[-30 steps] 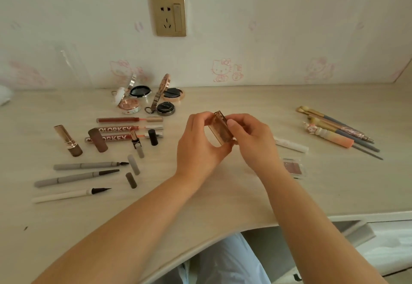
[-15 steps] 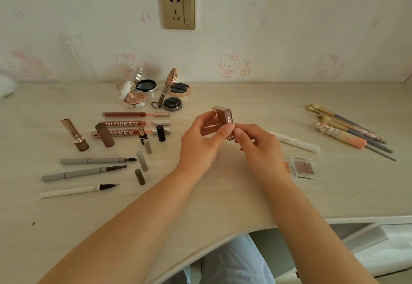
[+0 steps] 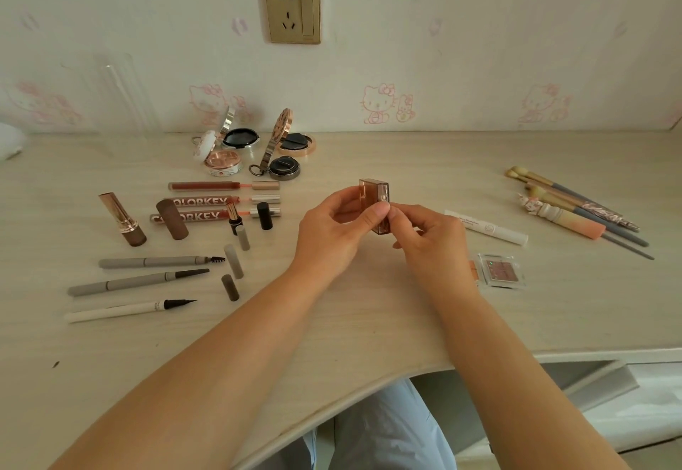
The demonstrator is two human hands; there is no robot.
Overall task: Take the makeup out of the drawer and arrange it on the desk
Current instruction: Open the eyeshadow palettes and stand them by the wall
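Note:
A small translucent brown makeup case is held upright above the middle of the light wooden desk. My left hand grips it from the left, thumb on its front edge. My right hand pinches its lower right corner with the fingertips. To the left lie lip gloss tubes, lipsticks and eyeliner pens with loose caps. Open compacts stand near the wall. A clear eyeshadow palette and a white tube lie right of my hands.
Several makeup brushes lie at the far right of the desk. A gold wall socket sits on the wall behind. The open drawer shows below the desk's front edge at the right, beside my lap.
The brown case has turned from tilted to upright and sits slightly higher in my fingers. My right hand shifted lower to its bottom corner. The view moved closer to the desk.

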